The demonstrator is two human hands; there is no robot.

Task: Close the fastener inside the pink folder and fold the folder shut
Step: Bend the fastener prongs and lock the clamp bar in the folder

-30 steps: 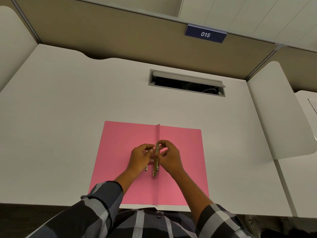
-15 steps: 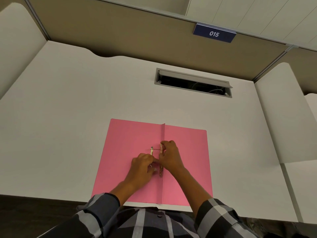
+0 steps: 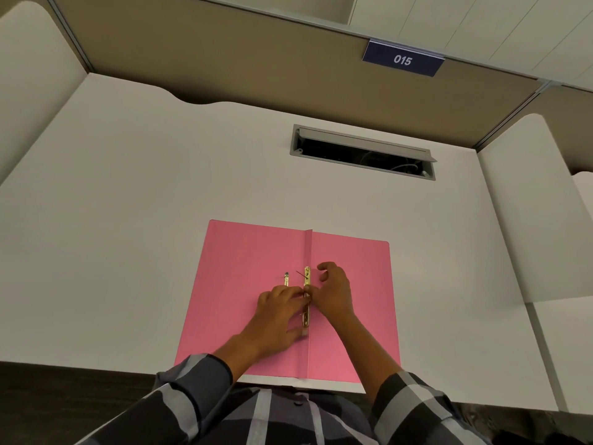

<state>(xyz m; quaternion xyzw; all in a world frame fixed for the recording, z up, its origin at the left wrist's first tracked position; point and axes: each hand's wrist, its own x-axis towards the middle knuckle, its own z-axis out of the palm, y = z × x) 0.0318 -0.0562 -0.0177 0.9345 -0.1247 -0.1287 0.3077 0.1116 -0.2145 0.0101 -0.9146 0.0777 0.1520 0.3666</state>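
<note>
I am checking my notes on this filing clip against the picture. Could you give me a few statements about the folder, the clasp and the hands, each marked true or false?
1. The pink folder lies open and flat on the white desk. True.
2. Both hands meet at the gold clasp along the middle fold. True: the left hand and right hand touch it.
3. The folder holds a stack of white paper. False: no sheets show inside it.
4. The sign on the partition reads 051. False: it reads 015.
5. The cable slot in the desk lies beyond the folder. True.
</note>
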